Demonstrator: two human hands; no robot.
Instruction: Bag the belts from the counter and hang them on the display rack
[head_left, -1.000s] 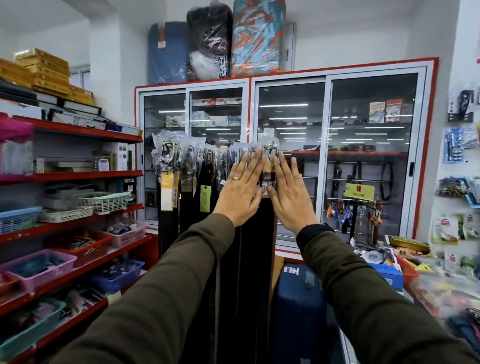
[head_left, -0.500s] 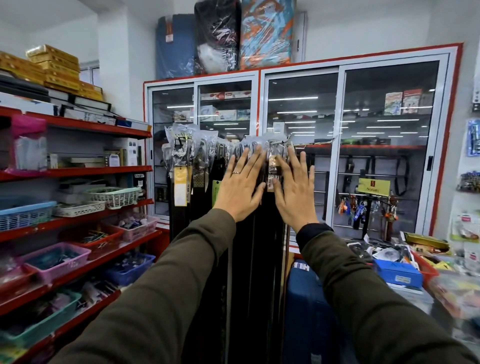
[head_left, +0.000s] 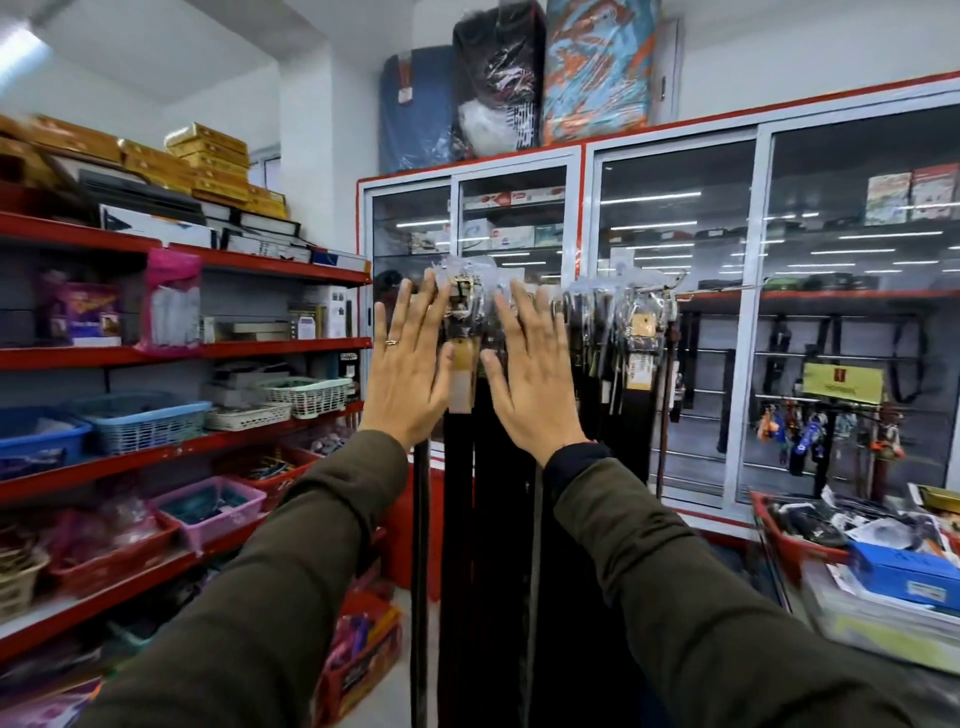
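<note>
Several dark belts in clear plastic bags (head_left: 626, 364) hang in a row from the display rack, straps reaching down toward the floor. One bagged belt with a gold buckle (head_left: 460, 306) and a pale tag hangs between my hands. My left hand (head_left: 408, 364), with a ring on it, is flat with fingers spread against the left end of the row. My right hand (head_left: 535, 374) lies flat and spread just right of that buckle. Neither hand grips anything. The rack's bar is hidden behind the bags.
Red shelves (head_left: 182, 452) with plastic baskets and boxes run along the left. A glass-door cabinet (head_left: 758, 322) stands behind the belts, wrapped suitcases on top. A counter at right holds a red tray (head_left: 789, 551) and a blue box (head_left: 904, 571).
Both hands have slid left along the hanging belts and spread apart; the view has turned left, so more belts now hang to the right of my right hand.
</note>
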